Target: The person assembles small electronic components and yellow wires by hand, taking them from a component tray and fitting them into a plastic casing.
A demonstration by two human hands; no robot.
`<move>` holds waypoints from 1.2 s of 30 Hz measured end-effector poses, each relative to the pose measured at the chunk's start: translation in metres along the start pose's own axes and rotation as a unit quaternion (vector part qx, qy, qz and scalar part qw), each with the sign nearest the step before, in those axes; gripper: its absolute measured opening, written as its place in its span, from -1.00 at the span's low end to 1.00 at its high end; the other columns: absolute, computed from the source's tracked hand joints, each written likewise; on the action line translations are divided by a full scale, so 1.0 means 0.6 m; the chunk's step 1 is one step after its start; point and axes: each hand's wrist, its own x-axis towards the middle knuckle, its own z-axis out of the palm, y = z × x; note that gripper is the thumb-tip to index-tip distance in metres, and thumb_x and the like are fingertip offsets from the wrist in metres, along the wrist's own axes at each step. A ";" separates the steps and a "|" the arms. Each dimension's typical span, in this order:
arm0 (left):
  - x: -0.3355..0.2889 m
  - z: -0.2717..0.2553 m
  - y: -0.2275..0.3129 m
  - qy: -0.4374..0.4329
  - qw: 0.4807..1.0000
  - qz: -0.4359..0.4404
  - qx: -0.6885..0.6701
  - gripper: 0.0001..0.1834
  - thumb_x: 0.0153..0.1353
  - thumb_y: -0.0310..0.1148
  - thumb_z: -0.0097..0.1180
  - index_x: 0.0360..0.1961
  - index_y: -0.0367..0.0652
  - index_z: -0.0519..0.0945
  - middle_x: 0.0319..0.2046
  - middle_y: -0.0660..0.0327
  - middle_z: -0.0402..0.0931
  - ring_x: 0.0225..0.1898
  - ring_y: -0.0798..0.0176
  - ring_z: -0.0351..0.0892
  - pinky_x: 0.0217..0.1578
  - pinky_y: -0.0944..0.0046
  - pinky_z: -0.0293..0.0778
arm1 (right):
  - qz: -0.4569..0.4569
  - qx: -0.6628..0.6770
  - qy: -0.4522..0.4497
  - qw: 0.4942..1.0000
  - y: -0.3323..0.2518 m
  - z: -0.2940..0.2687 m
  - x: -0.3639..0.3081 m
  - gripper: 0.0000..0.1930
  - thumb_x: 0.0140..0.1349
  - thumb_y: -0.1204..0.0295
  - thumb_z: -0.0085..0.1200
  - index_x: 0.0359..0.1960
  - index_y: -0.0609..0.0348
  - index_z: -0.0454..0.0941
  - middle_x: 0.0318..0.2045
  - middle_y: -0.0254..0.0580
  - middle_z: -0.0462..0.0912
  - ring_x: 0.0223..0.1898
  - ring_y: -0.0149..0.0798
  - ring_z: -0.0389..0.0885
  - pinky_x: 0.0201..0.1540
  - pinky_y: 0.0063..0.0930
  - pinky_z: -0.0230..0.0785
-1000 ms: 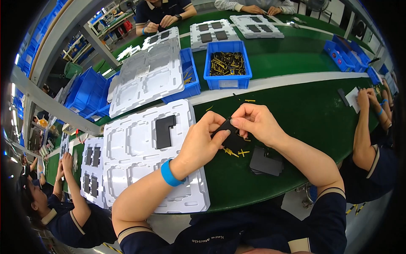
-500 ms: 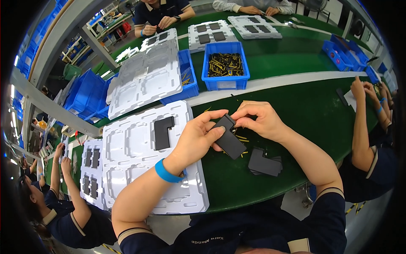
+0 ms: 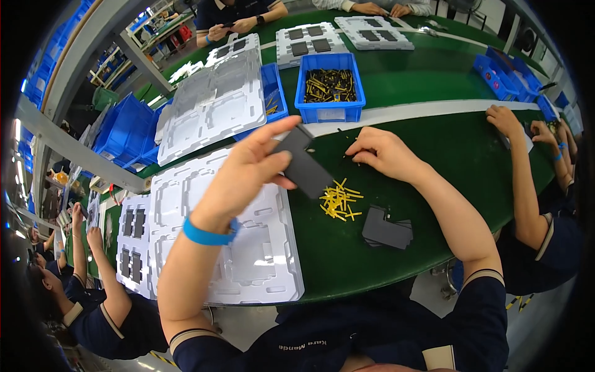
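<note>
My left hand (image 3: 251,162) grips a flat black L-shaped piece (image 3: 307,168), thumb on its face, raised beside the large white moulded tray (image 3: 282,273). To the right, my right hand (image 3: 390,154) is low over the green table, fingertips pinched together. Tiny bits show by those fingertips, too small to name. Below the held piece lies a loose pile of yellow strips (image 3: 339,201). Nearer to me is a small stack of black L-shaped pieces (image 3: 387,228). My left hand and forearm cover part of the tray.
A blue bin (image 3: 332,115) full of black and yellow strips stands ahead. Another white tray (image 3: 211,111) leans over a second blue bin (image 3: 273,93). Trays with black pieces (image 3: 310,46) lie across the table. Co-workers sit opposite and on both sides; a metal post (image 3: 68,146) rises at left.
My left hand has carried the black L-shaped piece left and up, away from my right hand. My right hand has let go of it and dropped toward the table. The yellow strips are now uncovered.
</note>
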 end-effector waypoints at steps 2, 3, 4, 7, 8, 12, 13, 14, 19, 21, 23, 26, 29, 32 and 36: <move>-0.011 -0.034 0.013 0.023 0.998 -0.008 0.051 -0.50 0.24 -0.55 -0.06 0.24 -0.12 0.36 -0.15 0.27 0.54 -0.27 0.47 0.50 -0.34 0.48 0.49 | -0.092 -0.147 0.016 0.985 0.007 0.010 0.001 -0.81 0.02 0.44 0.28 -0.28 0.08 0.66 -0.44 -0.29 0.50 -0.40 -0.25 0.47 -0.31 -0.38 0.34; -0.018 -0.055 0.014 0.049 0.996 -0.015 0.078 -0.51 0.24 -0.54 -0.04 0.23 -0.12 0.37 -0.19 0.30 0.55 -0.31 0.50 0.49 -0.37 0.49 0.46 | -0.087 -0.152 0.022 0.984 -0.003 0.014 0.002 -0.81 -0.01 0.36 0.30 -0.32 0.03 0.66 -0.46 -0.31 0.46 -0.35 -0.20 0.45 -0.24 -0.34 0.27; -0.030 -0.083 0.008 0.082 0.990 -0.024 0.108 -0.52 0.24 -0.52 -0.03 0.22 -0.12 0.38 -0.22 0.33 0.56 -0.35 0.52 0.47 -0.41 0.51 0.43 | -0.099 -0.141 0.018 0.985 -0.006 0.017 0.007 -0.81 -0.01 0.36 0.30 -0.32 0.03 0.66 -0.46 -0.31 0.46 -0.35 -0.20 0.45 -0.24 -0.34 0.27; -0.061 -0.175 -0.014 0.169 0.980 -0.055 0.085 -0.58 0.27 -0.45 0.00 0.17 -0.18 0.41 -0.27 0.28 0.58 -0.35 0.52 0.49 -0.38 0.53 0.41 | -0.063 -0.162 -0.016 0.985 -0.014 0.017 0.013 -0.87 0.01 0.35 0.26 -0.41 0.05 0.62 -0.43 -0.30 0.45 -0.26 -0.21 0.43 -0.15 -0.35 0.19; -0.071 -0.204 -0.029 0.220 0.972 -0.047 0.072 -0.64 0.27 -0.43 0.02 0.10 -0.21 0.44 -0.31 0.25 0.59 -0.37 0.49 0.52 -0.37 0.53 0.41 | -0.060 -0.196 -0.014 0.979 -0.026 0.013 0.006 -0.87 0.03 0.36 0.24 -0.44 0.09 0.58 -0.41 -0.28 0.45 -0.23 -0.19 0.43 -0.13 -0.35 0.19; -0.119 -0.253 -0.047 0.311 0.920 -0.096 0.218 -0.71 0.20 -0.41 0.12 -0.07 -0.28 0.51 -0.38 0.24 0.60 -0.39 0.48 0.53 -0.38 0.51 0.41 | -0.075 -0.208 -0.008 0.975 -0.022 0.029 0.009 -0.88 0.10 0.42 0.16 -0.42 0.18 0.50 -0.42 -0.23 0.44 -0.23 -0.12 0.41 -0.15 -0.32 0.23; -0.128 -0.255 -0.050 0.311 0.900 -0.119 0.280 -0.70 0.16 -0.40 0.16 -0.12 -0.32 0.52 -0.41 0.22 0.61 -0.38 0.48 0.53 -0.40 0.50 0.40 | -0.086 -0.194 0.004 0.977 -0.023 0.033 0.009 -0.90 0.14 0.47 0.11 -0.41 0.21 0.47 -0.41 -0.21 0.44 -0.24 -0.13 0.43 -0.15 -0.33 0.26; -0.132 -0.257 -0.056 0.312 0.900 -0.119 0.279 -0.70 0.16 -0.40 0.16 -0.12 -0.32 0.52 -0.41 0.22 0.61 -0.38 0.48 0.53 -0.40 0.50 0.40 | -0.096 -0.181 0.016 0.979 -0.025 0.036 0.008 -0.92 0.17 0.52 0.05 -0.40 0.25 0.43 -0.40 -0.19 0.44 -0.25 -0.14 0.44 -0.16 -0.34 0.29; -0.124 -0.249 -0.080 0.309 0.856 -0.052 0.411 -0.73 0.10 -0.36 0.20 -0.20 -0.29 0.52 -0.55 0.24 0.53 -0.52 0.38 0.49 -0.49 0.37 0.35 | -0.010 -0.026 0.023 0.999 -0.062 0.027 0.002 -0.96 0.22 0.60 -0.07 -0.32 0.28 0.43 -0.35 -0.13 0.46 -0.31 -0.16 0.49 -0.20 -0.39 0.34; -0.121 -0.232 -0.073 0.316 0.808 -0.039 0.496 -0.75 0.09 -0.33 0.21 -0.25 -0.23 0.51 -0.63 0.15 0.49 -0.57 0.21 0.49 -0.50 0.25 0.36 | -0.037 -0.021 0.044 0.998 -0.058 0.015 -0.004 -0.93 0.23 0.61 -0.10 -0.30 0.28 0.44 -0.32 -0.10 0.47 -0.31 -0.11 0.50 -0.22 -0.41 0.36; -0.122 -0.228 -0.073 0.310 0.797 -0.052 0.516 -0.75 0.09 -0.34 0.22 -0.24 -0.21 0.51 -0.65 0.15 0.49 -0.58 0.19 0.50 -0.51 0.24 0.36 | -0.041 -0.040 -0.002 0.998 -0.048 0.001 -0.010 -0.85 0.24 0.64 -0.13 -0.19 0.28 0.44 -0.35 -0.23 0.44 -0.36 -0.35 0.46 -0.24 -0.52 0.34; -0.130 -0.230 -0.079 0.308 0.791 -0.058 0.526 -0.74 0.08 -0.32 0.23 -0.23 -0.16 0.50 -0.68 0.14 0.48 -0.59 0.13 0.50 -0.51 0.20 0.36 | 0.034 0.065 -0.004 0.997 -0.053 -0.009 -0.006 -0.84 0.22 0.64 -0.10 -0.19 0.28 0.47 -0.32 -0.31 0.43 -0.36 -0.47 0.42 -0.25 -0.61 0.32; -0.131 -0.233 -0.083 0.314 0.789 -0.047 0.525 -0.72 0.09 -0.28 0.23 -0.21 -0.13 0.48 -0.65 0.13 0.49 -0.57 0.09 0.51 -0.50 0.15 0.37 | 0.030 0.111 -0.007 0.993 -0.050 -0.011 -0.008 -0.81 0.19 0.66 -0.06 -0.18 0.27 0.52 -0.29 -0.34 0.42 -0.36 -0.53 0.39 -0.28 -0.64 0.32; -0.117 -0.219 -0.082 0.307 0.765 -0.029 0.565 -0.68 0.09 -0.24 0.24 -0.20 -0.12 0.47 -0.57 0.10 0.51 -0.51 0.07 0.52 -0.47 0.12 0.37 | 0.018 0.125 0.008 0.992 -0.044 -0.014 -0.013 -0.83 0.15 0.68 -0.01 -0.24 0.26 0.56 -0.31 -0.31 0.45 -0.34 -0.49 0.42 -0.29 -0.62 0.33; -0.120 -0.223 -0.094 0.292 0.745 0.007 0.599 -0.65 0.06 -0.22 0.26 -0.18 -0.11 0.46 -0.48 0.10 0.50 -0.45 0.07 0.51 -0.45 0.11 0.37 | -0.067 0.065 0.027 0.995 -0.045 -0.012 -0.008 -0.91 0.18 0.63 0.02 -0.32 0.26 0.58 -0.34 -0.27 0.49 -0.33 -0.44 0.49 -0.27 -0.61 0.36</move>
